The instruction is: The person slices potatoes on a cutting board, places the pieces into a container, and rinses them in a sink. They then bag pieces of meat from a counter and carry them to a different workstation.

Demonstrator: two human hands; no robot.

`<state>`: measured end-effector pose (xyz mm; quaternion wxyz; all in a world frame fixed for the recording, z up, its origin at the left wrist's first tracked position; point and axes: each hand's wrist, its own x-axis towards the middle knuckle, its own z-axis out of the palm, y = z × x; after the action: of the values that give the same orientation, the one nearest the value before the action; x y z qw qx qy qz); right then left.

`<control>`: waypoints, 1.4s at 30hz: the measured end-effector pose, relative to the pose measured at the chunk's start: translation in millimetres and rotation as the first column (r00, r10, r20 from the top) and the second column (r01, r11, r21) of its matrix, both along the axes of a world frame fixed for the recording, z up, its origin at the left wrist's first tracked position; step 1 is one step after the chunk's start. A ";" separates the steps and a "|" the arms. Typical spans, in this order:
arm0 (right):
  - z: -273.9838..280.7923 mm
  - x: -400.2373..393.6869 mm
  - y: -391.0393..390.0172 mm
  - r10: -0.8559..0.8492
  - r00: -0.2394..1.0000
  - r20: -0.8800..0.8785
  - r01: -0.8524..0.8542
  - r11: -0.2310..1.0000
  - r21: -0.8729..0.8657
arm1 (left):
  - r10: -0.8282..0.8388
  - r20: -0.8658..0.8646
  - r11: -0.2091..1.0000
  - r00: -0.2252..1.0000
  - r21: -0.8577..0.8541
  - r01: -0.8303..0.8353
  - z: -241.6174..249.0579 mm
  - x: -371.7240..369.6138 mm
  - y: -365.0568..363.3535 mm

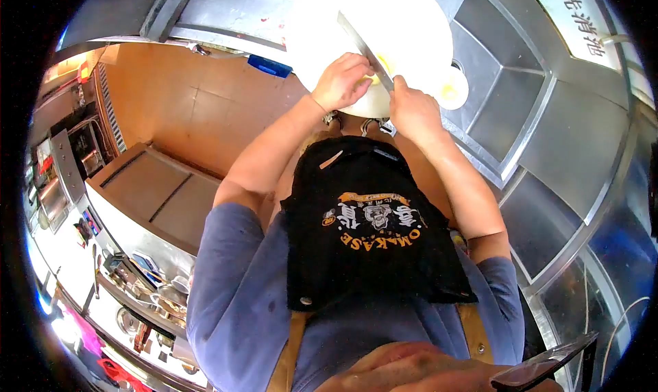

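White round cutting board [384, 29] at far counter edge, beside steel sink [507, 111]. Left hand [340, 81] curled, pinning yellow food [375, 79]; right hand [413, 111] closed around knife [363, 46]. Best practice: fingertips tucked, blade kept vertical, strokes short.

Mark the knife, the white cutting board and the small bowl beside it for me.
knife [362, 44], head view, middle of the blade.
white cutting board [411, 22], head view, bare surface right of the blade.
small bowl [455, 90], head view, its yellowish inside.
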<state>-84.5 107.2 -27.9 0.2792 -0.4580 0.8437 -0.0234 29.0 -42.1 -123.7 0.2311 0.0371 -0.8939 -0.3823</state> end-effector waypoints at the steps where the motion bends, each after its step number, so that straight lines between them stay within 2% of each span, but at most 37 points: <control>1: -2.0 1.7 -2.3 -0.004 1.000 0.007 0.004 1.000 0.005 | -0.004 -0.008 1.000 1.000 -0.017 0.004 -2.8 0.8 0.5; 4: -16.8 1.2 -13.2 -0.007 0.999 0.043 0.005 0.999 0.038 | 0.022 -0.011 1.000 1.000 0.012 -0.021 -7.1 2.3 2.7; 6: -38.7 1.1 -17.1 -0.001 0.998 0.062 0.006 0.997 -0.079 | 0.047 0.014 0.999 0.999 0.022 -0.047 -3.6 2.5 5.9; 10: -27.2 -14.8 -9.9 -0.008 0.999 0.054 0.016 0.988 -0.155 | 0.098 0.062 0.995 0.993 0.014 -0.099 -3.3 -0.6 7.3; 12: -15.6 -22.3 9.1 -0.241 0.964 0.111 0.263 0.919 -0.294 | 0.160 0.053 0.986 0.986 0.031 -0.162 -5.5 1.2 9.7; 13: -37.4 -31.1 27.1 -0.281 0.944 0.171 0.329 0.784 -0.527 | 0.208 0.036 0.977 0.977 0.048 -0.210 -5.2 -1.5 8.6; 14: -29.2 -35.2 40.2 -0.373 0.610 0.700 0.706 0.657 -0.265 | 0.251 0.043 0.965 0.967 0.064 -0.253 -1.9 -6.2 10.0; 15: -40.5 -44.5 62.1 -0.393 0.447 0.804 0.778 0.615 -0.132 | 0.280 0.015 0.959 0.960 0.038 -0.281 -3.9 -15.3 12.7; 16: -46.3 -47.7 81.7 -0.490 0.352 0.798 0.809 0.588 0.005 | 0.257 0.024 0.966 0.966 0.027 -0.257 -9.3 -23.8 19.5; 17: -69.1 -48.9 108.8 -0.577 0.345 0.741 0.808 0.584 0.078 | 0.245 0.028 0.970 0.969 0.003 -0.245 -15.0 -32.7 22.7; 19: -78.6 -35.3 132.7 -0.584 0.350 0.733 0.760 0.634 0.142 | 0.244 0.052 0.968 0.968 -0.073 -0.240 -21.6 -45.1 31.4; 21: -71.3 -10.3 123.6 -0.627 0.237 0.742 0.733 0.616 0.287 | 0.298 0.052 0.952 0.953 -0.090 -0.292 -19.3 -50.6 34.0; 23: -76.6 13.2 98.0 -0.506 0.128 0.853 0.773 0.589 0.234 | 0.347 0.064 0.937 0.936 -0.054 -0.344 -3.0 -51.1 33.1; 24: -85.5 14.8 84.3 -0.479 0.208 0.853 0.751 0.637 0.174 | 0.376 0.022 0.927 0.926 -0.002 -0.376 0.2 -52.4 31.3; 25: -69.2 12.3 57.5 -0.506 0.262 0.821 0.714 0.675 0.188 | 0.385 0.009 0.923 0.923 -0.008 -0.385 -1.2 -56.5 24.4; 27: -60.5 10.0 12.5 -0.383 0.362 0.850 0.653 0.755 0.062 | 0.527 -0.082 0.849 0.846 0.103 -0.519 -5.3 -63.5 8.9; 29: -43.5 -2.8 -36.4 -0.311 0.479 0.821 0.588 0.808 -0.037 | 0.602 -0.111 0.795 0.791 0.182 -0.579 9.1 -74.0 -36.2; 30: -32.2 -13.4 -63.4 -0.276 0.528 0.803 0.524 0.850 -0.052 | 0.626 -0.133 0.780 0.769 0.114 -0.615 10.0 -80.7 -66.8; 31: -20.5 -23.9 -87.7 -0.246 0.570 0.784 0.464 0.884 -0.060 | 0.668 -0.157 0.744 0.728 0.154 -0.650 22.6 -87.5 -96.4; 32: -8.0 -31.3 -106.6 -0.216 0.528 0.821 0.470 0.880 -0.072 | 0.714 -0.186 0.700 0.675 0.198 -0.686 25.9 -95.0 -128.7; 33: -0.7 -35.1 -118.8 -0.192 0.482 0.855 0.488 0.869 -0.080 | 0.758 -0.123 0.653 0.641 0.157 -0.741 36.6 -99.4 -156.9; 34: -2.4 -36.9 -124.5 -0.191 0.449 0.873 0.509 0.857 -0.074 | 0.720 -0.212 0.693 0.661 0.172 -0.700 21.3 -103.5 -196.1; 35: -4.7 -38.0 -118.4 -0.203 0.413 0.888 0.545 0.836 -0.062 | 0.709 -0.222 0.698 0.670 0.078 -0.712 9.2 -101.8 -223.3; 38: -2.8 -43.9 -55.6 -0.296 0.262 0.919 0.645 0.762 0.062 | 0.721 -0.337 0.641 0.606 -0.009 -0.768 27.1 -124.8 -231.2; 39: -0.9 -46.6 -23.8 -0.305 0.191 0.933 0.693 0.715 0.092 | 0.698 -0.367 0.670 0.615 0.033 -0.741 28.5 -139.3 -210.1; 41: -24.5 -50.6 47.7 -0.359 0.243 0.901 0.812 0.583 0.013 | 0.550 -0.266 0.834 0.791 0.140 -0.533 19.8 -173.3 -154.9; 42: -21.1 -54.9 81.8 -0.425 0.230 0.876 0.872 0.489 0.008 | 0.468 -0.222 0.883 0.856 0.168 -0.439 23.5 -190.7 -110.8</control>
<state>-139.4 189.0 -49.1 0.4522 -0.0315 0.6971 -0.5555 -161.7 -152.9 -100.2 0.4257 0.2099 -0.7998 -0.3675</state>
